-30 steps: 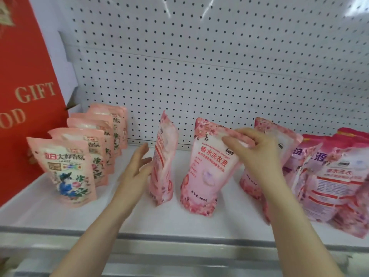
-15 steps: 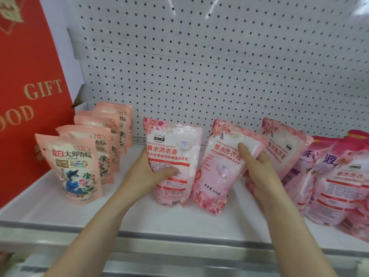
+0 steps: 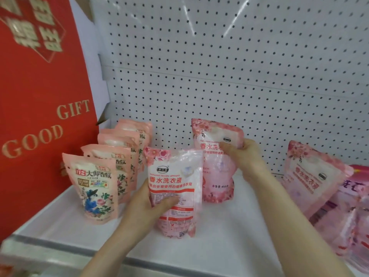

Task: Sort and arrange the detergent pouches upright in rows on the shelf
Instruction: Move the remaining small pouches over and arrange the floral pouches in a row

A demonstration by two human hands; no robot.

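Observation:
My left hand (image 3: 148, 206) grips a pink detergent pouch with a white label (image 3: 175, 182) at its left edge, thumb across the front, and holds it upright on the white shelf (image 3: 229, 236). Behind it a second pink floral pouch (image 3: 214, 176) stands upright near the pegboard, and my right hand (image 3: 242, 154) pinches its upper right corner. A row of several peach pouches with a flower print (image 3: 93, 186) stands upright at the left, running from front to back.
A red gift box (image 3: 40, 96) walls off the shelf's left end. The white pegboard back panel (image 3: 219, 76) rises behind. At the right, a leaning pink pouch (image 3: 311, 176) rests on a loose heap of pink pouches (image 3: 349, 226). The shelf's front lip (image 3: 79, 254) runs below.
The left pouch has been turned label-forward and set nearer the front. My right hand moved up to the second pouch's top and stood it straighter, behind the first. The camera came closer.

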